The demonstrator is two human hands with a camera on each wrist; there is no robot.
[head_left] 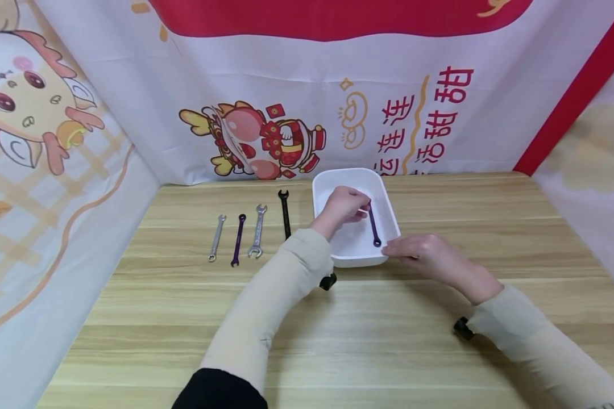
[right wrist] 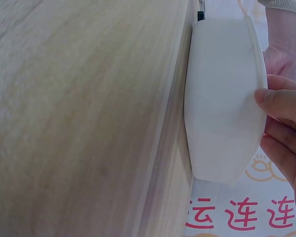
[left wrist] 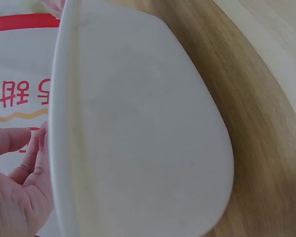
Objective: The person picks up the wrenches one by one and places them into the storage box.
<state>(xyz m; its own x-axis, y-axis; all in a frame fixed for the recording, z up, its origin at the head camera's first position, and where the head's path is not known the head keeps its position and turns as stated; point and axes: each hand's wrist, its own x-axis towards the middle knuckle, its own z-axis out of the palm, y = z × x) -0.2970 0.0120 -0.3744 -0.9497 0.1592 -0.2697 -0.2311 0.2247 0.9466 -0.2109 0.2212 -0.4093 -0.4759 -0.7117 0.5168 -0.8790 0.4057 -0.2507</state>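
Note:
A white plastic tray [head_left: 358,262] stands on the wooden table. Inside it, a dark purple wrench [head_left: 373,226] slants with its ring end at the near right corner. My left hand [head_left: 344,205] reaches over the tray's left side and pinches the wrench's far end, which the fingers cover. The left wrist view shows this hand [left wrist: 22,182] behind the tray wall, the wrench hidden there. My right hand [head_left: 432,255] holds the tray's near right corner. Seen from the right wrist, that hand [right wrist: 288,116] grips the rim, thumb on the outer wall and fingers behind the edge.
Left of the tray lie a small silver wrench [head_left: 217,238], a purple wrench [head_left: 239,240], a silver open-end wrench [head_left: 258,232] and a black wrench [head_left: 285,213], partly behind my left sleeve. A printed white cloth [head_left: 266,68] hangs behind the table [head_left: 363,341].

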